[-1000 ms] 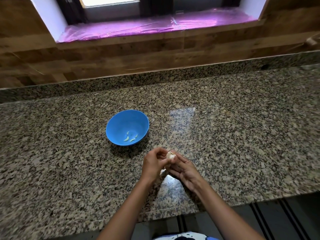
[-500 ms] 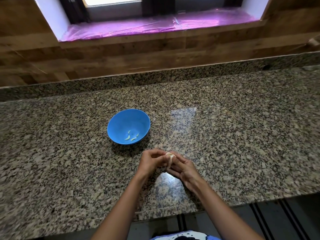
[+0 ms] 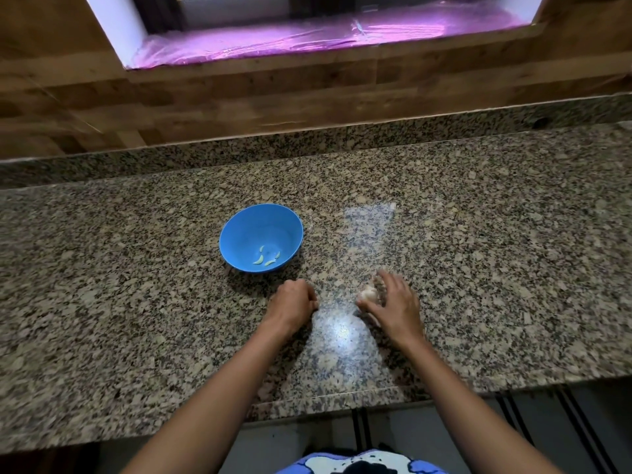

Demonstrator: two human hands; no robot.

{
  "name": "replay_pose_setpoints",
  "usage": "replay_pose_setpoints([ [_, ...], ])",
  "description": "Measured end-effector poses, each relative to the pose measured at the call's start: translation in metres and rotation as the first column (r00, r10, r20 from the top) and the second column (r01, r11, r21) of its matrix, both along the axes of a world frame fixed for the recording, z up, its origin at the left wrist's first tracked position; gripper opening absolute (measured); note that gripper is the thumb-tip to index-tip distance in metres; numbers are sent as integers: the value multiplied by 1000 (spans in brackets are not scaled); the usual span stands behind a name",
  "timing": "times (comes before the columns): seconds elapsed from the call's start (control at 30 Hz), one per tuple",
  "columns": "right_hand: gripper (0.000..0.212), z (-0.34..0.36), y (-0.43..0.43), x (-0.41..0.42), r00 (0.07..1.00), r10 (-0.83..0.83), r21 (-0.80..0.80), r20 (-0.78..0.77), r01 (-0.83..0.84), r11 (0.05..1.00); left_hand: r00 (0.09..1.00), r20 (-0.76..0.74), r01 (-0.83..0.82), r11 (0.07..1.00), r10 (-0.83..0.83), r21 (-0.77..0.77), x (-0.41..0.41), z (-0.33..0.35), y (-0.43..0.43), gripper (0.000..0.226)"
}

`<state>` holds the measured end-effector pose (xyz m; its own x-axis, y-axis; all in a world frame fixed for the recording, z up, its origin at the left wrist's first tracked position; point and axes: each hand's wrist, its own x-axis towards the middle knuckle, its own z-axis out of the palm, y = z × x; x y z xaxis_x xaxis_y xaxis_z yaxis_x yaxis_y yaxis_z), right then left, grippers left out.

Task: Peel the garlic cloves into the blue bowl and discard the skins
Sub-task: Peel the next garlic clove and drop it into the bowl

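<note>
1. The left hand (image 3: 293, 301) rests on the table (image 3: 485, 268), fingers curled under; whether they hold anything is hidden.
2. The right hand (image 3: 394, 304), blurred, grips the garlic (image 3: 368, 294) in loosely bent fingers.
3. Peeled cloves (image 3: 266, 260) lie in the blue bowl (image 3: 246, 227).

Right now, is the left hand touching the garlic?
Apart. The head view shows a bare strip of granite counter between the curled left hand and the garlic, which sits in the right hand.

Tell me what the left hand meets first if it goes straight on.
Probably the granite upstand; the left hand looks aimed just right of the blue bowl, though depth is unclear.
</note>
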<state>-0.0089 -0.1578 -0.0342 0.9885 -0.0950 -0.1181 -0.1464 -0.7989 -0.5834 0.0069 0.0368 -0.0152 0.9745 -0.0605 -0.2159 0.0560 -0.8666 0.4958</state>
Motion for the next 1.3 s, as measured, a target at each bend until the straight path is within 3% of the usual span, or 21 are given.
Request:
replay_pose_setpoints([
  [0.1, 71, -2, 21, -17, 939, 129, -207, 319, -63, 976, 995, 77, 62, 993, -71, 105, -4, -3, -1, 10],
  [0.17, 57, -6, 39, -28, 869, 300, -271, 393, -203, 941, 987, 113, 94, 983, -113, 160, -8, -6, -2, 14],
  [0.27, 51, -23, 55, -35, 838, 500, -424, 219, -380, 822, 992, 118, 25, 995, -36, 96, -8, -3, 0, 13],
  [0.33, 60, -32, 51, -34, 875, 475, -451, 87, -391, 803, 990, 130, -49, 999, 46, 18, -6, -1, 6, 11],
  [0.4, 71, -37, 45, -32, 896, 443, -452, 33, -382, 806, 983, 181, 8, 998, -19, 60, -8, -4, 10, 10],
  [0.6, 69, -36, 41, -32, 896, 443, -441, 25, -388, 809, 862, 287, 346, 899, -418, 268, -26, -16, 11, 9],
  [0.73, 68, -34, 41, -33, 901, 430, -454, 53, -362, 814, 830, 360, 338, 898, -426, 281, -25, -19, 17, 26],
  [0.97, 70, -37, 40, -33, 901, 431, -449, 39, -370, 813, 824, 376, 327, 897, -424, 296, -33, -25, 11, 28],
  [1.07, 69, -36, 40, -34, 895, 444, -432, 41, -385, 816, 887, 320, 280, 938, -334, 202, -30, -23, 10, 7],
  [1.13, 68, -34, 39, -35, 889, 451, -399, 84, -385, 833, 978, 193, 97, 994, -84, -58, -24, -20, 13, 7],
  [1.2, 64, -26, 41, -34, 887, 423, -247, 185, -375, 894, 990, -24, -137, 896, 140, -423, -20, -12, 16, 8],
  [1.3, 48, -9, 46, -32, 898, 336, 77, 284, -371, 925, 977, -165, -212, 703, 136, -678, -25, -1, 11, 15],
])
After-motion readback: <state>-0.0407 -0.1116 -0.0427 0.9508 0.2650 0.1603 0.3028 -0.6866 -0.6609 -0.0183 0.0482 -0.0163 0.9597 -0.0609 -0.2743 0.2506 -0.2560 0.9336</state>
